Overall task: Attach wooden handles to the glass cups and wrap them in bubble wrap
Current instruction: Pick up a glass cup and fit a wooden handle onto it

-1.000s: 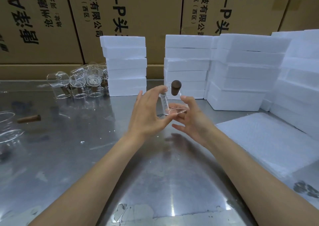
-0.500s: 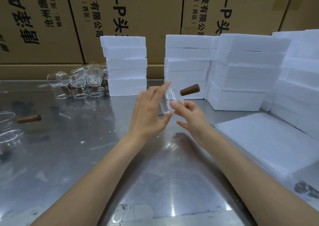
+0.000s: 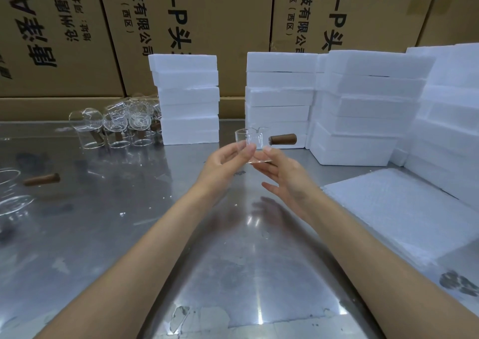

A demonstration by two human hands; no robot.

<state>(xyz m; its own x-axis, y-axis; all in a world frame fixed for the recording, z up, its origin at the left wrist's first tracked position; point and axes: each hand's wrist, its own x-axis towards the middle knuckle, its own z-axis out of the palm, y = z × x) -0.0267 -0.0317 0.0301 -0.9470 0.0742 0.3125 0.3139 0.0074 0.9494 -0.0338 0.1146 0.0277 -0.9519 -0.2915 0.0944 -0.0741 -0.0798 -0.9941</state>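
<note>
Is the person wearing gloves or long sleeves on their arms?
No gloves and no sleeves show. The left hand and the right hand are bare, and both forearms are uncovered right down to the picture's bottom edge. No watch, ring or bracelet can be seen on either wrist or on the fingers.

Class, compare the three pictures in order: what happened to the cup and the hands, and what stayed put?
The cup was turned in the fingers: its wooden handle, first pointing at the camera, now sticks out level to the right, and the cup stands upright. Both the left hand and the right hand kept hold of it throughout, the grip now near its base. The foam blocks, the loose handle and the bubble wrap did not move.
</note>
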